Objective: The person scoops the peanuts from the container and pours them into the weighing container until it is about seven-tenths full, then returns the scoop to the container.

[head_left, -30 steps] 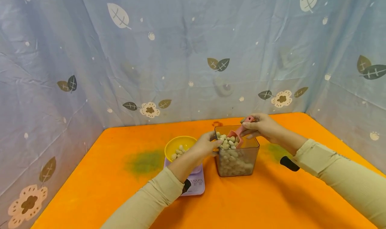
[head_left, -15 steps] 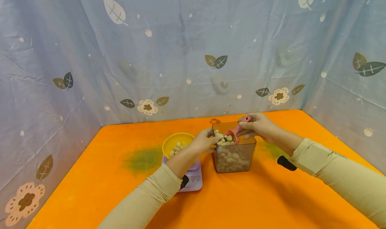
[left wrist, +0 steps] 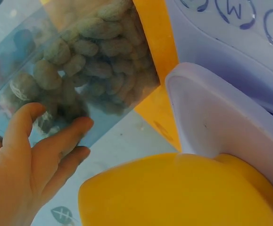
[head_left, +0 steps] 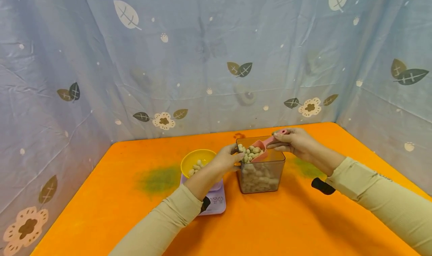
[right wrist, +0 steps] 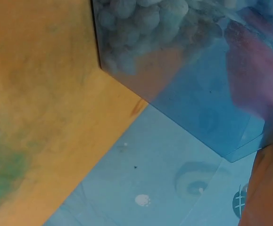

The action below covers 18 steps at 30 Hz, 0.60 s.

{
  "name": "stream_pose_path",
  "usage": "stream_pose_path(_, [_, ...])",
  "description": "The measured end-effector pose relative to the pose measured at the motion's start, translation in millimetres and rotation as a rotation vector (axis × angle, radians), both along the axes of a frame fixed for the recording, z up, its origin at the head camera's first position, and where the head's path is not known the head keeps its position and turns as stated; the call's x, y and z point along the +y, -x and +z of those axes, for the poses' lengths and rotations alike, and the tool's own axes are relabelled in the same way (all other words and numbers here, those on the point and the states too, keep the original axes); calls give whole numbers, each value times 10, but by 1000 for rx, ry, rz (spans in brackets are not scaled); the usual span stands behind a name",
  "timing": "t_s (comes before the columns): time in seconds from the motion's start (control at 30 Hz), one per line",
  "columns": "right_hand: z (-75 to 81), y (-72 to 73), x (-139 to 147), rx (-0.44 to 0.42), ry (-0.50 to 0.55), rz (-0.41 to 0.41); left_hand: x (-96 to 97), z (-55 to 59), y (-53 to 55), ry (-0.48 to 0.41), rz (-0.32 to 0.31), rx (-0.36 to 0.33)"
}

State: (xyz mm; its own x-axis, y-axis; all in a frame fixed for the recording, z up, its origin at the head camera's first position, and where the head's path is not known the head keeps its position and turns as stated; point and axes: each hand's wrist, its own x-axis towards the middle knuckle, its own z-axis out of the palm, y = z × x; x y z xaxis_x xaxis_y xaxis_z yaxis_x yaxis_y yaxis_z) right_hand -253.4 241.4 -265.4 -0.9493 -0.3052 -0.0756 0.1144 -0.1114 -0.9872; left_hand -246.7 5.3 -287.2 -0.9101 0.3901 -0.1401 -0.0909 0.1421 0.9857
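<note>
My left hand [head_left: 225, 159] holds the left side of a clear grey plastic container [head_left: 260, 177], its thumb at the rim. In the left wrist view, fingers [left wrist: 63, 139] lie against the see-through wall. Peanuts in their shells [head_left: 250, 153] lie heaped toward the container's left side. My right hand [head_left: 297, 141] grips the handle of a pink scoop [head_left: 261, 148], whose bowl sits tilted among the peanuts below the rim. In the right wrist view, the scoop shows as a blurred pink shape through the wall.
Left of the container, a yellow bowl [head_left: 197, 155] with several peanuts stands on a lilac kitchen scale [head_left: 217, 207], partly hidden by my left forearm. An orange cloth [head_left: 135, 211] covers the table. A patterned blue curtain [head_left: 202, 61] hangs behind and at both sides.
My right hand has moved slightly right and lowered the handle, so the scoop lies flatter, with its bowl now more visible. My left hand keeps its place on the container.
</note>
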Motion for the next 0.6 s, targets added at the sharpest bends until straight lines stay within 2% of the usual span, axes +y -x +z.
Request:
stream_pose_path(0.3, [-39, -41, 59, -28, 129, -25, 7, -5, -6, -7, -2, -3])
stream_pose_path(0.6, [-107, -81, 170, -83, 344, -18, 9, -1, -16, 0, -2, 4])
